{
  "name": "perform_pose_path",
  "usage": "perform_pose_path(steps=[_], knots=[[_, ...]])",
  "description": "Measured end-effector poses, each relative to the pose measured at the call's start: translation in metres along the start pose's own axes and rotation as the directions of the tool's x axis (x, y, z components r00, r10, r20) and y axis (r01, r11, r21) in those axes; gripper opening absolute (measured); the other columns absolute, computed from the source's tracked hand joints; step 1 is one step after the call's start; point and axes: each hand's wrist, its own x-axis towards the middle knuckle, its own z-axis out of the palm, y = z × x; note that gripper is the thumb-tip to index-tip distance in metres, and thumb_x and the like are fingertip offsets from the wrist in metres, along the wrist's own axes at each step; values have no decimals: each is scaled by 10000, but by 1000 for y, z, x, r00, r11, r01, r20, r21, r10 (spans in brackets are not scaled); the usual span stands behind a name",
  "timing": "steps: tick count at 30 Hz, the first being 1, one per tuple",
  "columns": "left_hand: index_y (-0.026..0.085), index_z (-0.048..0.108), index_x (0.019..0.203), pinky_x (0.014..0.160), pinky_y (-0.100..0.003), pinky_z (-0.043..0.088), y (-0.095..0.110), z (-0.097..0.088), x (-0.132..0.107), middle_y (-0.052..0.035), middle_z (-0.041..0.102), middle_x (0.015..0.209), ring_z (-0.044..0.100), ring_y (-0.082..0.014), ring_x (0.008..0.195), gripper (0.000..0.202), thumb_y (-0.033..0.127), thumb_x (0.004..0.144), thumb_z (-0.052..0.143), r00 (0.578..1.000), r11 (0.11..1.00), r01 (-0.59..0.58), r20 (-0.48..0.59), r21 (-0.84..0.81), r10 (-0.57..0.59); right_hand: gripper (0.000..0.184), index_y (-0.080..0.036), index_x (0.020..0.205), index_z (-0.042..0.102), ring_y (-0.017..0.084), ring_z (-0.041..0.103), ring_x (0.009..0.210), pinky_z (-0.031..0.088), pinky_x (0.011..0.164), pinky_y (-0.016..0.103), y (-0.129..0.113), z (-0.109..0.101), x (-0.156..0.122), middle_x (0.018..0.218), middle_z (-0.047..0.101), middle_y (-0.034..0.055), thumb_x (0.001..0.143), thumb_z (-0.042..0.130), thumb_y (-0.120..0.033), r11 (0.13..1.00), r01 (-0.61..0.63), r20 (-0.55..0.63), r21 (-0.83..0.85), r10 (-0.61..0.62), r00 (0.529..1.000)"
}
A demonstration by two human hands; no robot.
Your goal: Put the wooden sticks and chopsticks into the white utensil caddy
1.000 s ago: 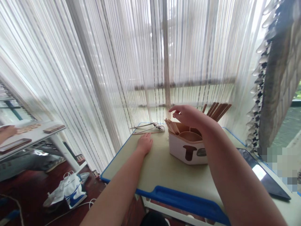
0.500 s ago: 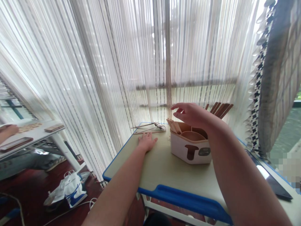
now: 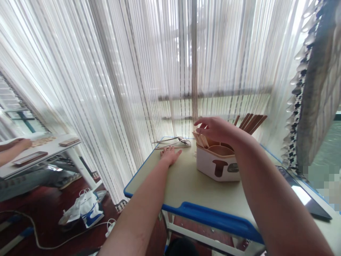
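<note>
My left hand (image 3: 170,155) lies palm down on the desk (image 3: 183,181), fingers apart. Just beyond its fingertips are metal spoons (image 3: 184,142), with thin sticks or handles reaching left. My right hand (image 3: 213,126) hovers over a white box-shaped utensil holder (image 3: 206,167) with a brown inside. Its thumb and forefinger curve with a gap between them, at the tops of a bundle of pale wooden sticks (image 3: 202,140); whether they touch is unclear. Brown chopsticks (image 3: 252,122) stand at the holder's back right, partly behind my right arm.
A dark tablet (image 3: 303,195) lies at the desk's right side. A sheer curtain (image 3: 149,71) hangs behind the desk. To the left, another person's hands (image 3: 23,144) are over a white table (image 3: 57,153). White bags (image 3: 87,209) and a cable (image 3: 64,245) are on the floor.
The view has shifted slightly, so the desk sits a little further right. My right hand has come down slightly closer to the pale sticks. My left hand stays on the desk.
</note>
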Motion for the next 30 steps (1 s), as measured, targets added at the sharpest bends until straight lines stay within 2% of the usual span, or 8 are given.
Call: perform_pose_path(steps=[5,8,11,15,20,23,26,30], knots=[[194,359,1371,1010,-526,254,3,-2,-4,-110,294,1463,260,-357,1306,813,723,787,157,1000,1000,-8,-18,12,8,284,-231,1051,636,150,599,749,429,653,257,-2,-1,-2,917,680,32,805,525,-318,1000,20,-13,15,-20,1000],[169,449,1295,980,-481,304,4,-3,-8,-154,420,1364,354,-342,1234,715,660,795,306,992,999,-5,-125,46,10,287,-231,1053,636,146,600,749,433,656,255,-1,-6,-5,911,679,28,804,517,-310,1000,13,-25,13,-12,1000],[190,559,1168,943,-452,333,5,-6,-12,-148,521,1235,425,-313,1153,498,511,811,428,969,996,-18,-243,85,38,290,-229,1047,642,148,604,756,436,658,260,-1,-12,-8,896,681,29,804,511,-317,1000,6,-53,3,-6,999],[210,651,973,895,-440,357,6,-8,-16,-106,597,1091,488,-278,1052,350,443,839,427,972,991,-102,-203,84,117,305,-227,1054,643,152,610,742,439,641,272,-3,-21,-14,884,683,33,800,518,-340,1000,-11,-73,6,11,997],[213,650,906,871,-403,378,9,-11,-22,-78,623,1026,519,-243,1006,266,359,853,434,965,984,-166,-193,72,177,304,-227,1044,647,153,611,726,445,631,279,-2,-25,-16,868,683,34,802,515,-355,1000,-12,-80,20,14,997],[203,636,907,873,-379,390,11,-12,-26,-75,628,1035,526,-228,1003,238,326,854,440,966,981,-187,-170,58,194,299,-226,1034,653,154,612,732,448,645,280,0,-23,-15,860,683,34,799,522,-354,1000,4,-89,19,-2,996],[210,606,1009,879,-358,401,13,-12,-27,-69,622,1070,528,-216,1012,241,300,856,443,969,981,-193,-152,23,194,292,-229,1028,656,157,611,750,446,658,279,1,-22,-14,855,682,31,794,531,-352,1000,10,-88,17,-8,996],[220,599,1052,888,-385,399,14,-10,-26,-83,595,1114,506,-238,1058,273,303,881,404,969,977,-207,-129,42,211,287,-236,1027,655,158,610,756,445,662,281,-1,-23,-15,858,679,28,795,530,-352,1000,-3,-74,26,5,997]])
